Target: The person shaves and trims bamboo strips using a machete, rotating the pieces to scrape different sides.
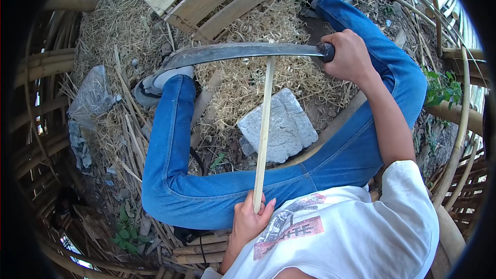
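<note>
A long curved blade [243, 50] with a dark handle lies across the upper middle of the head view. My right hand [349, 56] is wrapped round its handle. My left hand [251, 217], low near the shirt, grips the lower end of a pale, narrow wooden strip [265, 124]. The strip runs up over my thigh, and its upper end meets the blade's lower edge. Whether the blade has entered the wood cannot be made out. Beside the strip, a grey stone block [281, 125] rests on the ground between my legs.
Curly wood shavings [235, 98] cover the ground. Wooden slats [227, 0] stand at the top. A clear plastic bag [93, 93] lies at the left. Bamboo poles [462, 119] border the right side, near a green plant [444, 88].
</note>
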### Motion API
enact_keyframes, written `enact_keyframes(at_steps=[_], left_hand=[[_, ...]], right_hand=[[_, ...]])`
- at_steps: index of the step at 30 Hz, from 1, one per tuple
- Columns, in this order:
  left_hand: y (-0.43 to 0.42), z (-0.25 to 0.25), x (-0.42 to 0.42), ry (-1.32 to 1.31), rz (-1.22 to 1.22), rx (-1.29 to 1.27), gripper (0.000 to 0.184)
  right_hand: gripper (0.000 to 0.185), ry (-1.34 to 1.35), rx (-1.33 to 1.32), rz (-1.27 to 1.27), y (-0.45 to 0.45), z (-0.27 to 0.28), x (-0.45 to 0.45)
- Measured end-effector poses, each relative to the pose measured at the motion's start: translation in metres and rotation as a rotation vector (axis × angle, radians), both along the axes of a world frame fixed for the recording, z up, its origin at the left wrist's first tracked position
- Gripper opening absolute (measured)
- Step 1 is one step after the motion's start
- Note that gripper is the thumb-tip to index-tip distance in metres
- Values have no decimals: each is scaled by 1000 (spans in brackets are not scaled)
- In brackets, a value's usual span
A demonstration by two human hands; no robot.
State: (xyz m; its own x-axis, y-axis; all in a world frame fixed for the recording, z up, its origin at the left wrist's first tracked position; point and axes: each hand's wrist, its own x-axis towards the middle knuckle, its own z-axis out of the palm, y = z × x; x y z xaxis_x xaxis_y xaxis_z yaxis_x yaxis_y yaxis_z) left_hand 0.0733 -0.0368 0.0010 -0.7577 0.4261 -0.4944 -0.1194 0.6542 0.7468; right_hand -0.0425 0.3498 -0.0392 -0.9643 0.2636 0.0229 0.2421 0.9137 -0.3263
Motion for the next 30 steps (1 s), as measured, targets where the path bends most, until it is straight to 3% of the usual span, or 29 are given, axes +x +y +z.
enact_keyframes(at_steps=[8,12,14,20,23,27,30], left_hand=[[5,5,-4,-45,29,-19,22],[-13,1,0,-53,5,9,23],[-3,9,-6,-103,97,-24,25],[-3,18,-11,-193,15,-39,26],[-7,16,-14,-223,-14,-5,27],[-32,-2,-16,-317,-126,174,25],[-39,3,-24,-700,-58,242,21]], right_hand=[[36,-15,33,-17,4,0,-6],[38,53,48,-223,58,-10,-11],[35,66,66,-97,59,-3,-2],[25,64,-131,16,22,5,0],[20,-85,-415,-11,19,8,-7],[28,176,-732,117,24,-16,-8],[43,310,-821,245,24,-24,-10]])
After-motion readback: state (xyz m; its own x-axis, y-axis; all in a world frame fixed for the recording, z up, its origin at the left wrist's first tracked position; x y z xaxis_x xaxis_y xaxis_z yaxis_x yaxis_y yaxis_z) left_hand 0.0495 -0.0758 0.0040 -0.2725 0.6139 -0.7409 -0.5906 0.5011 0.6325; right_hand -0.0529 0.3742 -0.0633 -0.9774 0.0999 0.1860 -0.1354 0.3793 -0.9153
